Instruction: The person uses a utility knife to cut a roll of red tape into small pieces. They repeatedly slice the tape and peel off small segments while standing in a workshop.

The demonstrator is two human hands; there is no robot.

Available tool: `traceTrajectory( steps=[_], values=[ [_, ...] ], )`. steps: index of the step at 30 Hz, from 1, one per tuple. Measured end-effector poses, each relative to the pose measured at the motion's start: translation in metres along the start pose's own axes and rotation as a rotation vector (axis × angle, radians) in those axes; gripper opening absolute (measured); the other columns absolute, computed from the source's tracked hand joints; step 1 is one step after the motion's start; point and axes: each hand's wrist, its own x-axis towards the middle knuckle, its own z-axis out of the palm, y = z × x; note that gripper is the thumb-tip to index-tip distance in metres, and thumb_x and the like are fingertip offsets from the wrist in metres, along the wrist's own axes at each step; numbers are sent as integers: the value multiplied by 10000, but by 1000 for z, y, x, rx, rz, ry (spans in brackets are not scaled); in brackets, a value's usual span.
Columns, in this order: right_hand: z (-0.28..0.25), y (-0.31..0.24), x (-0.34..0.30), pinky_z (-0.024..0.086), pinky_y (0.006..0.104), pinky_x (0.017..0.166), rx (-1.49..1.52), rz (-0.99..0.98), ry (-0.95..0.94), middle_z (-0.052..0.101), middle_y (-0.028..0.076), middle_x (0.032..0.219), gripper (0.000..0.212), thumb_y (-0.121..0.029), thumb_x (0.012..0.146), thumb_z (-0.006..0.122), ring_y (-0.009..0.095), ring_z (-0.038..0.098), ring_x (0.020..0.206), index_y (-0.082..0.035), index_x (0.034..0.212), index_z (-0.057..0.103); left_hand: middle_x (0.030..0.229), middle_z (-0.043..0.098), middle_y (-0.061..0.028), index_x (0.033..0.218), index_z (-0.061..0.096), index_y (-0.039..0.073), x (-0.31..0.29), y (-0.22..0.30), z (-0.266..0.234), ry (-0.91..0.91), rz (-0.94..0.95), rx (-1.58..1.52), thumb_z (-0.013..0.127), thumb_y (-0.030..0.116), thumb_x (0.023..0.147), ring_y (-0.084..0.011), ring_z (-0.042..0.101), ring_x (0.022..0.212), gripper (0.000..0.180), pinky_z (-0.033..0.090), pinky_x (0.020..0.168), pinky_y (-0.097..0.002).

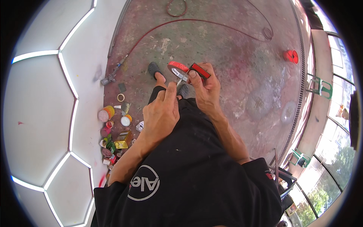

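My left hand (162, 113) is closed around a slim, shiny metal tool (180, 81) whose tip points up toward the tape; most of it is hidden in the fingers, so its kind is unclear. Close by on the right, my right hand (206, 89) pinches a small red and black rectangular block (200, 70) between thumb and fingers. A roll of red tape (177, 66) with a white printed core touches the block's left side. Whether the right fingers also grip the roll is hidden. Both hands are in front of my body, above the floor.
Paint cans (107, 113), a yellow tin (123, 140) and a masking tape roll (121, 97) lie along the left wall. A spray gun (109, 79) joins a red hose (181, 20) crossing the floor. At right stand a red bucket (291, 56) and a green stool (325, 89).
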Motion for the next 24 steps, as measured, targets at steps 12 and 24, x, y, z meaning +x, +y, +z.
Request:
traceTrajectory(
  steps=[12,24],
  values=[
    [4,11,8,455,243,732,40,-42,20,562,41,1054,191,-189,1017,676,99,547,876,-8,1069,644,1027,710,-178,1365,538,45,5,-3,2,-10,-21,4,593,48,934,-394,698,850,434,551,669,-494],
    [-19,-14,23,467,247,710,117,67,-43,567,-1,910,238,-245,1030,668,77,555,784,-11,1044,625,817,621,-69,1082,607,-26,-14,-25,-28,165,-187,-540,617,76,984,-178,606,706,142,485,670,-282]
  ],
)
